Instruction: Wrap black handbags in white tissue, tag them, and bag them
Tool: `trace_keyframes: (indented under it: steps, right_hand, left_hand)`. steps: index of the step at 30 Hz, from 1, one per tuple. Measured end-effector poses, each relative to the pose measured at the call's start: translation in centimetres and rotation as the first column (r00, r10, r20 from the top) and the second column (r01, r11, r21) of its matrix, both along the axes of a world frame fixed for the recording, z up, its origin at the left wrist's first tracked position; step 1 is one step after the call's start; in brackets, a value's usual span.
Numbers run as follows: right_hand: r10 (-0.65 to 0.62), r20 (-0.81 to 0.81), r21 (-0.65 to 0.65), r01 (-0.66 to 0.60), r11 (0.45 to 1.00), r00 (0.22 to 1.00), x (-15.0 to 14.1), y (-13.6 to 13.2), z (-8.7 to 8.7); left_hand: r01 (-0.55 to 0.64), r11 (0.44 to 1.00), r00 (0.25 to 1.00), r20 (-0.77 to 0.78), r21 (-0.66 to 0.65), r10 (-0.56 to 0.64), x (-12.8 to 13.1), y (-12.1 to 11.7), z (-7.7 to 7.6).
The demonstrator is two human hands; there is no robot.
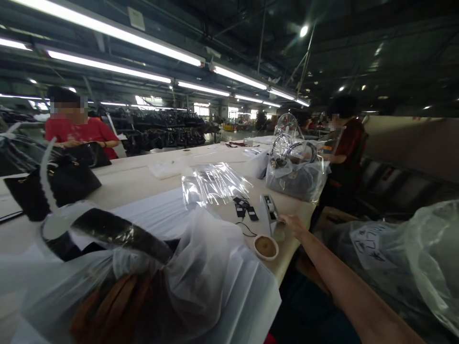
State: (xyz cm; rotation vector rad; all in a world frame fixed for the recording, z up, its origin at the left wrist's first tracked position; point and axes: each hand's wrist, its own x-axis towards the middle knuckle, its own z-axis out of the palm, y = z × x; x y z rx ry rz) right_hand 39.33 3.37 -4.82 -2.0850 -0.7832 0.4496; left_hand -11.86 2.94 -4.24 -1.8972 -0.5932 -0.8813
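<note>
A handbag with a dark glossy handle [120,231] lies in front of me, its body wrapped in a translucent plastic bag [201,267]. My left hand [111,306] is closed on the gathered plastic below the handle, its fingers bent and partly in shadow. At the table's right edge, my right hand [294,225] reaches to a tape dispenser [267,208]. Its fingertips pinch what looks like a piece of clear tape [278,232] at the dispenser's front end. A round tub with brown contents [266,247] stands just below. Black tags [245,210] lie left of the dispenser.
Clear plastic sleeves [215,181] lie mid-table. A bagged handbag [296,177] stands at the right edge, and a black handbag [53,186] at left. Co-workers in red [81,131] and dark red [349,145] stand across and at right. A large plastic sack [394,253] fills the right side.
</note>
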Motion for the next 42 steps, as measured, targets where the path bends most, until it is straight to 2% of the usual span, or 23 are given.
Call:
trace_keyframes:
  steps: [4,9,13,17,21,24,26,31,35,39,42]
  right_hand:
    - [-0.035,-0.222,-0.021,0.031,0.999,0.975,-0.1,1.2,-1.5]
    - [-0.067,-0.36,0.066,0.098,0.993,0.931,-0.1,2.5,-2.1]
    - [-0.051,-0.349,0.24,0.142,0.96,0.936,-0.2,1.0,-1.8]
    - [-0.051,-0.307,0.367,0.168,0.915,0.95,-1.7,-3.0,-2.7]
    - [-0.064,-0.311,0.316,0.166,0.934,0.948,-3.4,-5.7,-5.3]
    - [-0.052,-0.285,0.265,0.131,0.955,0.957,-3.7,-5.5,-6.7]
    - [-0.045,-0.227,0.235,0.099,0.967,0.973,-3.2,-5.1,-7.0]
    - [-0.06,-0.021,0.141,0.062,0.988,0.998,-1.7,-5.1,-6.3]
    - [-0.064,0.105,0.062,0.057,0.996,0.992,-2.3,-7.2,-5.6]
    - [0.11,0.147,0.061,-0.12,0.991,0.983,-6.7,-10.3,-4.5]
    - [0.276,0.142,0.126,-0.294,0.948,0.951,-13.2,-12.7,-2.4]
  left_hand:
    - [0.036,0.999,0.999,-0.026,0.021,-0.035,0.5,-0.1,1.0]
    - [0.043,0.999,0.998,-0.039,-0.008,-0.044,0.8,-0.5,1.7]
    - [-0.027,0.998,0.999,-0.04,-0.049,0.025,0.2,-0.6,0.6]
    - [-0.043,0.996,0.999,-0.033,-0.073,0.041,-0.4,-0.4,-0.6]
    - [-0.053,0.996,0.998,-0.045,-0.067,0.05,-0.6,-0.2,-0.8]
    - [-0.033,0.998,0.997,-0.074,-0.047,0.029,-0.5,-0.1,-0.4]
    - [-0.021,1.0,0.995,-0.096,-0.019,0.019,-0.5,0.0,-0.2]
    - [-0.058,0.996,0.998,-0.034,-0.064,0.056,-0.3,-0.1,-0.5]
    - [-0.048,0.991,0.998,0.028,-0.123,0.051,-0.1,-0.2,-1.0]
    - [-0.057,0.969,0.994,0.072,-0.24,0.077,0.3,-1.1,-0.7]
    - [-0.039,0.954,0.99,0.115,-0.298,0.076,0.6,-1.6,-0.6]
